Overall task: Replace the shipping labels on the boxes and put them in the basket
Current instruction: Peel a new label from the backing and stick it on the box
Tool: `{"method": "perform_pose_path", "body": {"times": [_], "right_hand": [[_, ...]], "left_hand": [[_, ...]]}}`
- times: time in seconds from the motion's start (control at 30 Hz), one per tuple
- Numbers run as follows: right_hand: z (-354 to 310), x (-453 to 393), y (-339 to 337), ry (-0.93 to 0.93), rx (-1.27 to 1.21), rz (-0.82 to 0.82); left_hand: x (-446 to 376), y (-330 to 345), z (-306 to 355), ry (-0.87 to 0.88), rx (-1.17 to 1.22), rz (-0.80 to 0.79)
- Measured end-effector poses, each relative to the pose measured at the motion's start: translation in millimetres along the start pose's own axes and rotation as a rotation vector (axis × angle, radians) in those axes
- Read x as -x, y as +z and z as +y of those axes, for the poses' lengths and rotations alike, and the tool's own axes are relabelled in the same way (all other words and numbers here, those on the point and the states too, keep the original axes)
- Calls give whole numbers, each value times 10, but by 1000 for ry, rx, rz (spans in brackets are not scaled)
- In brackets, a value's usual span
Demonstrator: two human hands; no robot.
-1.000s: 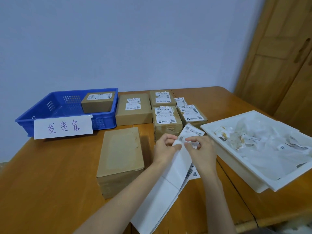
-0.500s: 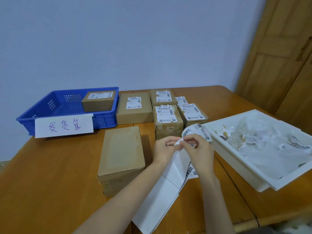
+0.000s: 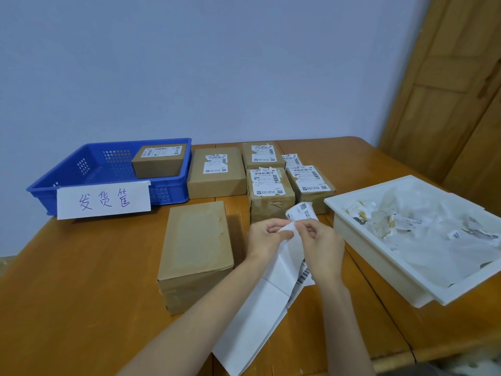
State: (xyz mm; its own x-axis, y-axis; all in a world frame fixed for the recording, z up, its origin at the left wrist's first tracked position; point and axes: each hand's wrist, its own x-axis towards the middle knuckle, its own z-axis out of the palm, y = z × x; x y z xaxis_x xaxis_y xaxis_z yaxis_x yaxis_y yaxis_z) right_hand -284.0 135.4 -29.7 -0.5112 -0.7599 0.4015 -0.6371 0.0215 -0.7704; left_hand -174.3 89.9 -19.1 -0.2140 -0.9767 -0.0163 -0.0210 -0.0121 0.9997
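Pinching the top edge of the white backing sheet (image 3: 273,278) with my left hand (image 3: 267,237), I keep my thumb and curled fingers closed on the paper. My right hand (image 3: 320,245) sits just right of it, fingertips pinched on the printed label (image 3: 301,211), which curls up and away from the sheet. The sheet hangs down between my forearms toward the near edge of the wooden table (image 3: 81,280).

Just left of my left hand lies the bare box (image 3: 196,246), its top face carrying no label. Beyond my hands stand four more boxes with torn labels (image 3: 267,183). Far left of those sits the blue basket (image 3: 108,169) with a handwritten sign on its front; one labelled box (image 3: 160,160) is inside it. Right of my right hand is the white tray (image 3: 366,240), which holds crumpled paper scraps.
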Motion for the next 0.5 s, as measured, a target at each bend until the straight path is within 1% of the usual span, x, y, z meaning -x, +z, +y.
{"method": "perform_pose_path", "body": {"times": [0.17, 0.37, 0.5], "right_hand": [[-1, 16, -26, 105, -144, 30], [18, -9, -3, 247, -296, 81], [30, -25, 19, 295, -328, 72]], "left_hand": [[16, 13, 39, -2, 38, -35], [4, 50, 106, -35, -2, -46], [-12, 44, 106, -52, -3, -46]]}}
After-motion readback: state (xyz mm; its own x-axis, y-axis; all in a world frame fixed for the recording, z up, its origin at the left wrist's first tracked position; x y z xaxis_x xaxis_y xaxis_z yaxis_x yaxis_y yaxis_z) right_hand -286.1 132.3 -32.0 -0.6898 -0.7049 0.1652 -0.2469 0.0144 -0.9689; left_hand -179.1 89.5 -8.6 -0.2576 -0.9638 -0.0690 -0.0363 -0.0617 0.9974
